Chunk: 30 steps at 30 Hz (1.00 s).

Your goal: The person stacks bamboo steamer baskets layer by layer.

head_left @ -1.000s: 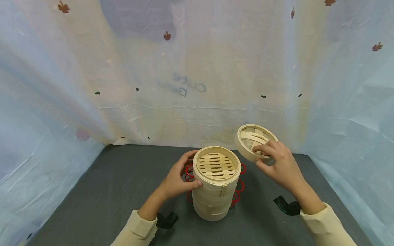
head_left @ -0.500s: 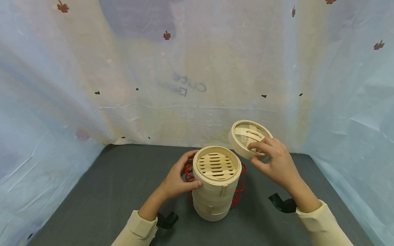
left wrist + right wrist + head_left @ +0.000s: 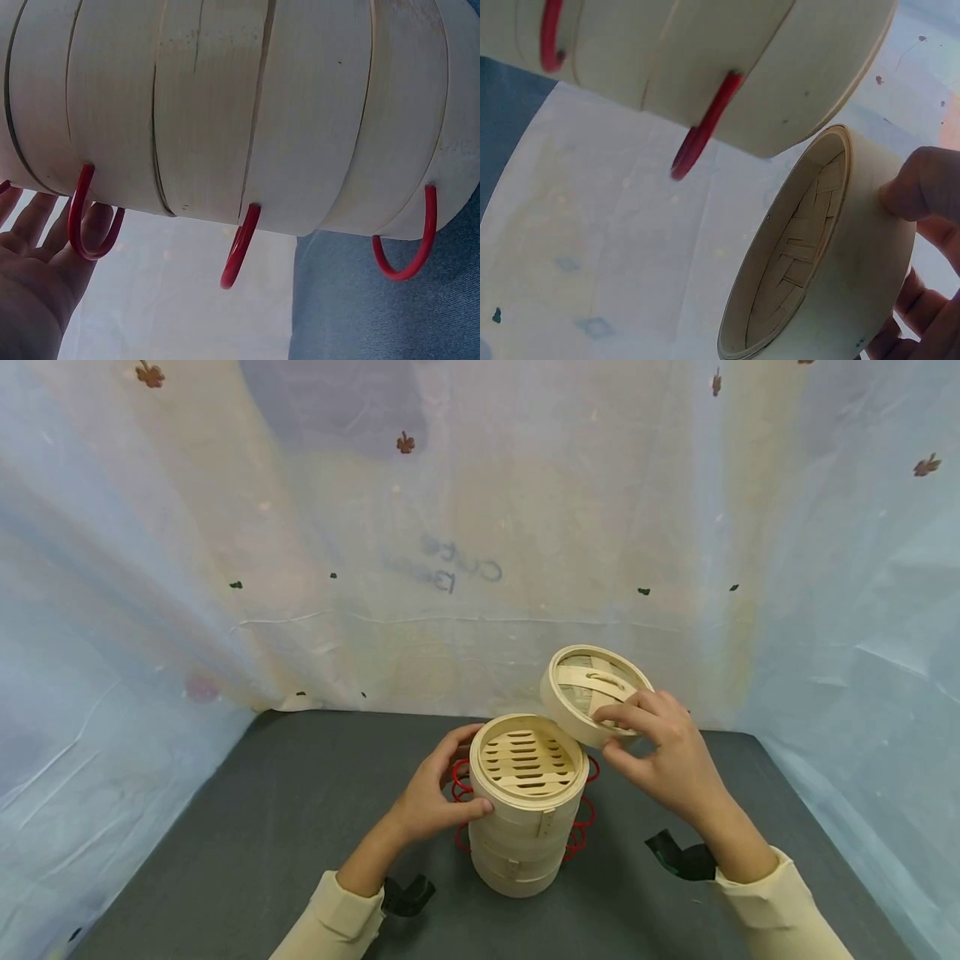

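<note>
A tall stack of round bamboo steamer baskets (image 3: 517, 860) stands upright, its slatted top tier uncovered. My left hand (image 3: 435, 802) holds the stack's upper left side, thumb on the front, fingers round behind. In the left wrist view, the left fingers (image 3: 34, 225) pass behind the wall beside a red ring. My right hand (image 3: 671, 760) grips the bamboo steamer lid (image 3: 588, 681) by its near right edge, thumb outside and fingers over the top. The lid hangs tilted at the stack's back right rim; its woven underside shows in the right wrist view.
Red rings (image 3: 587, 812) stick out from both sides of the stack at several heights. A dark grey tabletop (image 3: 300, 827) lies beneath. Pale patterned sheeting (image 3: 480, 527) hangs behind and at both sides.
My right hand has carried the lid left and slightly up, from beside the stack to its back right rim. The left hand and the stack have kept their place.
</note>
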### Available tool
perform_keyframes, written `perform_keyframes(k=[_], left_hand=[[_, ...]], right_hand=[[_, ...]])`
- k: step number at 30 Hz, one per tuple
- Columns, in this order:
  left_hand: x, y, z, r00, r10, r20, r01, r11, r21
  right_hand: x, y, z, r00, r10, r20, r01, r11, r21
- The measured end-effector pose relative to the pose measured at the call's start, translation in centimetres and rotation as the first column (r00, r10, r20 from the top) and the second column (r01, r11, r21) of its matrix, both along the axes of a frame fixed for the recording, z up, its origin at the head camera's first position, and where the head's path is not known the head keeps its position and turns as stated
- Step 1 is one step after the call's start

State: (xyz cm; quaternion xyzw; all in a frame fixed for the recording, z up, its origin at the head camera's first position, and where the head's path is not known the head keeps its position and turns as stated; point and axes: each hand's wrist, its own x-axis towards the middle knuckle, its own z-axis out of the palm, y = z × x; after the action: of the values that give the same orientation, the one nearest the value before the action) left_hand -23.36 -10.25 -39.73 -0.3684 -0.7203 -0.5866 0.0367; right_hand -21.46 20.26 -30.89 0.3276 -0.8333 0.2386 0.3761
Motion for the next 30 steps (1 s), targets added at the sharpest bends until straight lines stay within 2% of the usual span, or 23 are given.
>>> perform_keyframes(k=[6, 13, 30], left_hand=[[0.0, 0.0, 0.0, 1.0, 0.002, -0.014, -0.002, 1.0, 0.001], [0.0, 0.0, 0.0, 1.0, 0.014, 0.003, -0.014, 1.0, -0.006], [-0.2, 0.0, -0.3, 1.0, 0.0, -0.022, 0.0, 1.0, -0.004]], right_hand=[[0.3, -0.6, 0.4, 1.0, 0.028, 0.004, -0.028, 1.0, 0.01], [0.8, -1.3, 0.6, 0.997, 0.078, 0.003, -0.078, 0.997, 0.006], [2.0, -2.8, 0.8, 0.99, 0.135, 0.044, -0.135, 0.991, 0.012]])
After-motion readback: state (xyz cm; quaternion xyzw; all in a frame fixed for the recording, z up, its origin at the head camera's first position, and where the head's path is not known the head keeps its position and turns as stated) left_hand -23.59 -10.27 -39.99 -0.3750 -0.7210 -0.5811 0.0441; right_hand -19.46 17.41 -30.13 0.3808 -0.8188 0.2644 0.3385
